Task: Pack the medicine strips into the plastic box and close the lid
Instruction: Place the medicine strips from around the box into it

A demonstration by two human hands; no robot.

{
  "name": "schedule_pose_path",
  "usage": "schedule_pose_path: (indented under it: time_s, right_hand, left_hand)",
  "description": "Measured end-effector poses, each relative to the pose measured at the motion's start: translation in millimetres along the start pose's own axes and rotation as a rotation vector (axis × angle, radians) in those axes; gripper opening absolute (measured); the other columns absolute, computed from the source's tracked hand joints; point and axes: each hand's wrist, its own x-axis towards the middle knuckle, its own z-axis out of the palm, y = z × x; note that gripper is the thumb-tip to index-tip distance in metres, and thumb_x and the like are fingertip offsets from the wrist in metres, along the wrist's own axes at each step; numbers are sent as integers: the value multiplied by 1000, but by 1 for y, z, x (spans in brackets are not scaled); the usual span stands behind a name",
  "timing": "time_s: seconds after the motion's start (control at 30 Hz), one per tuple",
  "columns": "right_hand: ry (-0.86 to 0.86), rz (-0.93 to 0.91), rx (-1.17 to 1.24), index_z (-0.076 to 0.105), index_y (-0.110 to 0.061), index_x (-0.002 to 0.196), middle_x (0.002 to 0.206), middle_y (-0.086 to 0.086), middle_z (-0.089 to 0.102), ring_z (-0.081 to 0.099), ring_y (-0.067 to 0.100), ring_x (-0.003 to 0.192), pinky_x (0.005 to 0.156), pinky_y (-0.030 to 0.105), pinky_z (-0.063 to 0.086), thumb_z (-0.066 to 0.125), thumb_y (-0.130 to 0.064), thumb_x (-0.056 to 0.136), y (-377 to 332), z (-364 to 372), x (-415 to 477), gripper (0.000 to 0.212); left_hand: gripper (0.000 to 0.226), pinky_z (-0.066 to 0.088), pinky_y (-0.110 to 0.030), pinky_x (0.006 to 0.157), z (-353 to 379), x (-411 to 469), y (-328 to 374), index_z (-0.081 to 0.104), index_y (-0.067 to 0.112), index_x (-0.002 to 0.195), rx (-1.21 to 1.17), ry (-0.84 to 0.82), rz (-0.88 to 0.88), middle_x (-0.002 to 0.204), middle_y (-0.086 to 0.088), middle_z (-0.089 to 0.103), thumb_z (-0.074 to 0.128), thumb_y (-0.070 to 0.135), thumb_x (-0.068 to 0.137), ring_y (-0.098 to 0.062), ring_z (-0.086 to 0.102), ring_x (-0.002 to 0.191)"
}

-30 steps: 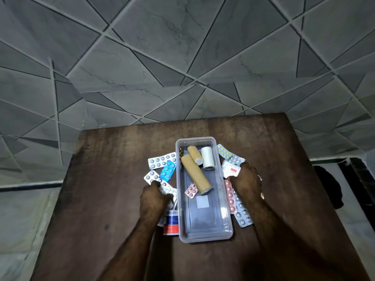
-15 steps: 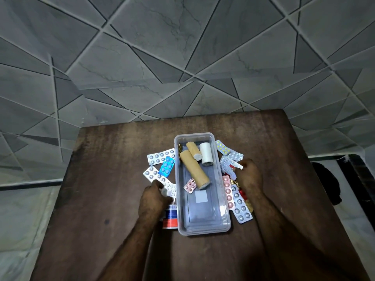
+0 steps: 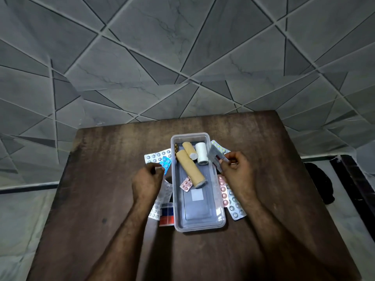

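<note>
A clear plastic box stands open on the brown table. Inside lie two tan bandage rolls, a white roll and a small pink strip. My right hand holds a silver medicine strip lifted over the box's right rim. My left hand grips a white strip raised off the table left of the box. More strips lie on both sides: blue, silver, pink.
A red, white and blue packet lies against the box's left wall. The table's far edge meets a grey tiled wall. A dark object sits beyond the table's right edge. No lid can be made out.
My right hand has lifted a silver strip off the table up toward the box's right rim. My left hand has closed on a white strip and raised it slightly.
</note>
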Motion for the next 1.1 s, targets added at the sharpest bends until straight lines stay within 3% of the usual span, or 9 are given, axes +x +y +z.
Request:
schedule_pose_path:
  time_s: [0.1,0.3,0.43,0.57,0.83,0.93,1.03,1.1]
  right_hand:
    - [9,-144,-114,61,-20,81,79,-1,67,62,15,69,66,26,49,67,-15,79,-12,8,-18,8]
    - [-18,-327,-441,62,-15,90,86,6,68,64,27,78,66,35,49,61,-21,84,-5,27,-29,9]
    - [14,-428,-714,64,-13,91,79,9,68,65,31,69,59,35,49,58,-22,83,5,36,-31,14]
    - [-34,-462,-926,64,-13,89,74,7,67,65,29,63,57,34,49,63,-20,80,14,44,-34,12]
    - [-153,-523,-1035,65,-16,76,71,5,67,64,28,63,59,34,48,70,-22,71,14,52,-37,10]
    - [-214,-517,-1034,68,-15,86,80,5,70,66,28,71,66,37,49,67,-27,72,13,52,-35,18]
    - [-218,-530,-965,68,-16,99,91,4,70,67,29,78,72,38,50,58,-34,79,11,48,-33,28]
    - [-244,-506,-842,65,-16,108,100,6,69,65,30,87,77,40,50,45,-38,86,12,43,-32,37]
  left_hand:
    - [21,46,-25,71,4,-6,22,74,19,100,-10,15,66,93,-5,76,61,29,86,-24,70,90]
    - [21,36,-25,64,35,-16,45,69,13,99,185,-75,154,93,-11,73,55,24,90,-30,66,87]
    - [18,50,-38,72,53,-14,50,63,4,100,390,-187,180,100,-19,69,53,12,87,-37,65,91]
    - [22,53,-38,77,63,-13,51,65,4,105,539,-279,189,102,-16,69,58,8,84,-34,66,92]
    - [22,55,-36,77,68,-9,46,67,3,105,549,-350,177,101,-16,70,57,10,87,-33,67,92]
    - [21,48,-33,69,65,-12,46,64,4,105,507,-335,227,102,-15,70,50,11,91,-33,67,91]
    - [22,50,-33,72,57,-19,42,64,7,101,322,-233,275,95,-16,70,50,23,94,-31,65,86]
    - [26,48,-33,76,50,-23,36,66,9,107,211,-140,328,101,-14,70,52,27,94,-31,65,91]
